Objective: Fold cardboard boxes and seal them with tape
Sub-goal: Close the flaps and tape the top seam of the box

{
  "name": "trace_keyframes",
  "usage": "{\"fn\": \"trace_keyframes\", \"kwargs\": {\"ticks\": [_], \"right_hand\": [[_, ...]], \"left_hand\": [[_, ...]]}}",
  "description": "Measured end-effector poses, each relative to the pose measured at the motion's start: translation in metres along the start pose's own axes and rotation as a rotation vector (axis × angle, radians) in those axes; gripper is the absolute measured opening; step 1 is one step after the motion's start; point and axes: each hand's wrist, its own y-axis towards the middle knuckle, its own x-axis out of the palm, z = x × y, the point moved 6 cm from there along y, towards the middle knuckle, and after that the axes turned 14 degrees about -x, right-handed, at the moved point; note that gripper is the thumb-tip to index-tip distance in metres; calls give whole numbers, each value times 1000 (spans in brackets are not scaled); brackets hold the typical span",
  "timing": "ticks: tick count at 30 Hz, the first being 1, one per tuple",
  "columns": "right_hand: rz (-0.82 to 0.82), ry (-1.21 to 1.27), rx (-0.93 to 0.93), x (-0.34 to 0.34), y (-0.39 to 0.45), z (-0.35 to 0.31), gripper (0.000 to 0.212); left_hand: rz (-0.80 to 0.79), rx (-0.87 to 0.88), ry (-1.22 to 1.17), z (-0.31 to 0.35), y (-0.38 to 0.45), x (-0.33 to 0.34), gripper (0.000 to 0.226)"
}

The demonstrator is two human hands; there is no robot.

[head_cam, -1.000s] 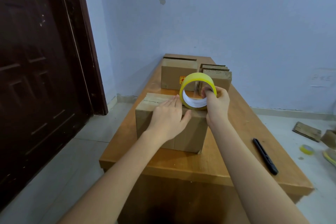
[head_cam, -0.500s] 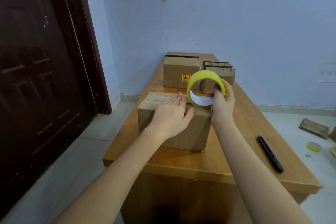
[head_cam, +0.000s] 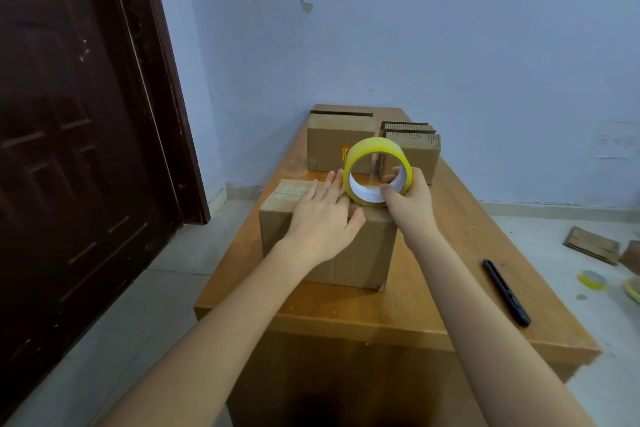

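A closed cardboard box stands on the wooden table in front of me. My left hand lies flat on the box's top, fingers spread and pointing away. My right hand grips a yellow roll of tape by its lower right rim, thumb inside the core. The roll stands upright on the box's far right top edge, touching my left fingertips. Clear tape shows along the box's far left top.
Two more cardboard boxes stand at the table's far end near the wall. A black pen-like cutter lies on the table's right side. Cardboard scraps and a small tape roll lie on the floor at right. A dark door is on the left.
My right hand has shifted its grip on the roll, which sits slightly further right along the box top. The left hand stays pressed on the box. The camera moved a little.
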Motion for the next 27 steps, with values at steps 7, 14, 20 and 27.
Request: {"fn": "trace_keyframes", "kwargs": {"ticks": [7,14,20,27], "right_hand": [[225,221,75,-6,-3,14,14],[362,531,249,-5,-3,24,12],[385,624,399,-8,1,24,23],[47,144,246,-9,2,14,19]], "left_hand": [[-71,-38,-134,20,0,-6,55],[-26,-7,-103,16,0,3,57],[-13,11,-74,16,-1,3,60],[-15,4,-36,18,2,6,59]]}}
